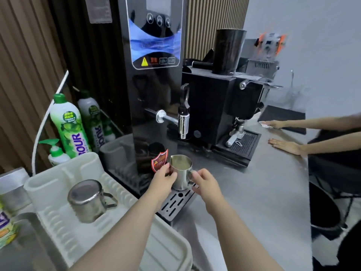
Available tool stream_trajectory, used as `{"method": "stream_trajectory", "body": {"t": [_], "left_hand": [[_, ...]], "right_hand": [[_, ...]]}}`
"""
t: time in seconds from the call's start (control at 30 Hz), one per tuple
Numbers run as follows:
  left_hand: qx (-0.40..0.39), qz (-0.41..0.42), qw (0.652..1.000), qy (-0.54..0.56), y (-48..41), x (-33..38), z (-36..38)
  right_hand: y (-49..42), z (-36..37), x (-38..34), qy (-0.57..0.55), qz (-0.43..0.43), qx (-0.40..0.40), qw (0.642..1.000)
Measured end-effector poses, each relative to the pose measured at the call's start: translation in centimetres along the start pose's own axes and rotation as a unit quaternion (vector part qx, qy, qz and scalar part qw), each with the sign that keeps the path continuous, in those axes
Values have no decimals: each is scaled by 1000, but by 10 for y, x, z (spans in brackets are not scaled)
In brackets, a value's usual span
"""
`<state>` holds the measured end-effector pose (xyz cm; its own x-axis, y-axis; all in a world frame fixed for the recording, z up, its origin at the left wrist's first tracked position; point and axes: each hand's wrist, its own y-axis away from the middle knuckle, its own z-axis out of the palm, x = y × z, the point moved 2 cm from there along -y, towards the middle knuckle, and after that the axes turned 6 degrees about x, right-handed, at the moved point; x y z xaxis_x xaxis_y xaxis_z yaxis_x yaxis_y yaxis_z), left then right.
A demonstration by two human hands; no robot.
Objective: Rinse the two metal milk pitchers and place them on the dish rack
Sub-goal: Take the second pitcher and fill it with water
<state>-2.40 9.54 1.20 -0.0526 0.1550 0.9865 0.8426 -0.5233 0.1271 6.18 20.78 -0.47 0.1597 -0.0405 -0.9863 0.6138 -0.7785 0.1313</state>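
Observation:
One metal milk pitcher (180, 171) stands upright on the black drip tray (173, 204) below the water dispenser's tap (183, 122). My left hand (163, 176) grips its left side and my right hand (205, 181) closes on its handle at the right. A second metal pitcher (88, 200) lies upside down and tilted on the white dish rack (56, 192) at the lower left, handle pointing right, apart from both hands.
A tall black water dispenser (154, 75) and a black coffee grinder (218, 106) stand behind. Green dish soap bottles (68, 126) sit at the left. Another person's two hands (287, 147) rest on the steel counter (254, 192) at the right.

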Motion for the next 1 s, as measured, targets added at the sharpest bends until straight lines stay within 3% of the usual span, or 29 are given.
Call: {"method": "stream_trajectory", "body": {"t": [0.2,0.33,0.6,0.83,1.0], "left_hand": [[4,67,997,-29,52,-17,-43],[83,85,993,23,127,-28,-91],[270,55,961,19,282,-76,-231],[389,-5,921,-5,384,-125,-310],[441,-13,897,-26,397,-134,-354]], "right_hand": [[60,-12,-16,-24,-63,-60,996],[126,17,-18,-18,-82,-145,986],[270,125,5,41,-98,-343,933],[354,222,43,127,-96,-429,889],[381,276,41,88,-54,-481,871]]}}
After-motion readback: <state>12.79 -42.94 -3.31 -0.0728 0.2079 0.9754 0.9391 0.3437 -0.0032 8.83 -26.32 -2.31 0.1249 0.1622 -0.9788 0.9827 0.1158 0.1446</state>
